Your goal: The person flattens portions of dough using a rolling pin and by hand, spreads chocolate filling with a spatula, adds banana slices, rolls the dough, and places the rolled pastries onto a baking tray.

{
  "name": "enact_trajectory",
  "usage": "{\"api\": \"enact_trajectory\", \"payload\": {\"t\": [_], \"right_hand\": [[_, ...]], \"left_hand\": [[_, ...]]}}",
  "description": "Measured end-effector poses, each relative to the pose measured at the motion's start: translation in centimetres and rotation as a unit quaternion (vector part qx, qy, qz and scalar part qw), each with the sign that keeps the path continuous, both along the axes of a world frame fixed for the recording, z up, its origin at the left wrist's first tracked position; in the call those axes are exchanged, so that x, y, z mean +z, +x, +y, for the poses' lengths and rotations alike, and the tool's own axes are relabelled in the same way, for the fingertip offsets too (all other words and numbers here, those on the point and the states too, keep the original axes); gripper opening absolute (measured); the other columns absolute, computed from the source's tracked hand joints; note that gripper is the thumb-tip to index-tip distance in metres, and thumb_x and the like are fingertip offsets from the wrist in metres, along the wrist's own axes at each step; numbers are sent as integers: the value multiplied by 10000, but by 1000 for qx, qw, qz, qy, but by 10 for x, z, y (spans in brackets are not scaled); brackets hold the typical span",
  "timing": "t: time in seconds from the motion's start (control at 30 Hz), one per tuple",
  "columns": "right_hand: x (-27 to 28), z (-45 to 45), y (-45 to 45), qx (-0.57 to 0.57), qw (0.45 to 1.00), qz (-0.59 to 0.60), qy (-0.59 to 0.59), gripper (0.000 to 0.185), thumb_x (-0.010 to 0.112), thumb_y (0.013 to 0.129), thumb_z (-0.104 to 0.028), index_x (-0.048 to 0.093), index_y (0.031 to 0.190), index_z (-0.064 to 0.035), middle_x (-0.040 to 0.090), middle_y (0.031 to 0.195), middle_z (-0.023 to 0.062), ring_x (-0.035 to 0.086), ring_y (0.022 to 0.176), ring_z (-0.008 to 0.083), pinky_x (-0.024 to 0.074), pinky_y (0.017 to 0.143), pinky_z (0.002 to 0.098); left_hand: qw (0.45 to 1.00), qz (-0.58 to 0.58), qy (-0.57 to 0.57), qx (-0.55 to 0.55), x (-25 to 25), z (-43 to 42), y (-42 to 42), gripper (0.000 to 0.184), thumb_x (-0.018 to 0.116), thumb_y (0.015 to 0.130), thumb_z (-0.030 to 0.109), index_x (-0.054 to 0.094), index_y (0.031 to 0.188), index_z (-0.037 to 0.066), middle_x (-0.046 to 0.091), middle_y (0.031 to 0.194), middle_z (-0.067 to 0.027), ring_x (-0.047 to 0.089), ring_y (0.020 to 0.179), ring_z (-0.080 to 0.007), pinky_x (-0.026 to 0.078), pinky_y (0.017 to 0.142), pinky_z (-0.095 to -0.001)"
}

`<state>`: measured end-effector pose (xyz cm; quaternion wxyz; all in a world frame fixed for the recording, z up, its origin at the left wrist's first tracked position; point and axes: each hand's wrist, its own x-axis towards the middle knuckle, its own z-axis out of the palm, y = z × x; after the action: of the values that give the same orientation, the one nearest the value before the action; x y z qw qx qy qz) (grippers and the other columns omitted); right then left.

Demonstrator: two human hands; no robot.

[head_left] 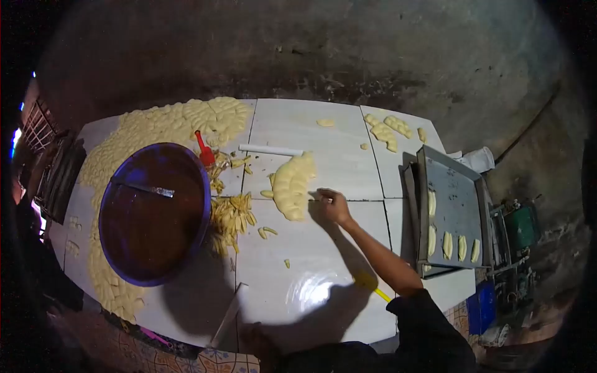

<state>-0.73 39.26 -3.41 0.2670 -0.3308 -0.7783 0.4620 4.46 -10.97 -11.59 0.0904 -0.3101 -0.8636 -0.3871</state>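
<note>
My right hand (334, 207) is just right of a curved row of flattened, overlapping dough pieces (292, 186). Its fingers are loosely bent, with a gap between them and nothing visible inside. My left hand (254, 340) is low in the frame at the table's near edge, too dark for its fingers to show. Yellow strips that look like cut banana (230, 217) lie heaped left of the dough row. Beyond it rests a white rod (270, 150). A yellow-handled tool (373, 287) lies near my right forearm, its head in shadow.
A large purple basin (205, 230) stands at left, a metal strip (146, 189) across it. Many dough pieces (180, 121) cover the table's far left. A red-handled tool (204, 149) lies beside the basin. At right, a metal tray (457, 193) holds several elongated dough pieces.
</note>
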Motion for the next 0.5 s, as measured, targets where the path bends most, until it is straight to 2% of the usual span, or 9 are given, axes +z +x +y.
{"api": "enact_trajectory", "payload": {"t": [0.03,0.13,0.23,0.27,0.37,0.4,0.43,0.47,0.5], "right_hand": [[7,22,-15,-30,997,-49,55,300,604,951,-150,673,1163,51,739,993,175,700,915,215,537,804,325],[-30,89,-66,-82,988,14,128,336,653,922,-192,654,1171,33,734,974,215,717,923,262,545,782,337],[-24,93,-100,-88,989,-81,85,345,701,886,-169,619,1153,34,720,904,205,701,859,218,538,735,332],[-26,91,-107,-83,994,-62,15,428,775,807,-241,605,1102,19,702,951,208,697,829,327,549,771,398],[-30,83,-106,-103,994,38,0,329,759,807,-177,548,999,-12,670,875,134,656,767,253,549,715,372],[-3,70,-99,-123,983,97,-100,256,652,847,-15,444,984,-74,550,785,35,541,673,129,464,541,306],[30,48,-91,-161,897,282,-300,234,633,823,15,450,930,-84,550,777,51,539,660,133,491,549,299],[1,71,-78,-167,906,253,-297,219,620,816,21,452,900,-90,545,772,51,537,650,137,507,552,307],[-26,99,-59,-173,913,226,-292,208,608,808,28,453,871,-97,540,766,50,536,640,142,524,556,315]], "left_hand": [[1000,-22,3,11,7,2,1,306,535,985,268,658,1075,2,604,1143,-200,544,1107,-391,396,1003,-575],[996,-77,29,36,17,5,7,373,596,983,333,660,1166,14,613,1201,-189,534,1136,-401,404,1006,-584],[991,-124,21,35,12,11,7,373,592,979,325,666,1176,17,628,1177,-186,548,1120,-388,417,997,-572],[989,-141,14,32,7,8,8,360,580,977,310,669,1165,16,633,1155,-186,557,1108,-379,423,991,-564],[981,-194,-13,27,-4,-4,11,327,544,972,266,677,1134,15,651,1089,-187,584,1070,-355,440,975,-540],[986,-146,-74,32,-5,-6,12,314,550,968,257,678,1132,22,649,1088,-181,579,1073,-355,433,978,-541],[985,-100,-137,35,-5,-7,13,301,556,964,249,679,1129,29,648,1086,-175,575,1076,-354,426,982,-542],[978,-52,-198,33,-2,-7,13,289,561,960,241,680,1126,36,647,1084,-169,570,1079,-354,419,986,-543],[976,-65,-207,27,5,-4,11,287,562,961,234,674,1135,35,646,1090,-167,564,1087,-357,416,987,-545]]}}
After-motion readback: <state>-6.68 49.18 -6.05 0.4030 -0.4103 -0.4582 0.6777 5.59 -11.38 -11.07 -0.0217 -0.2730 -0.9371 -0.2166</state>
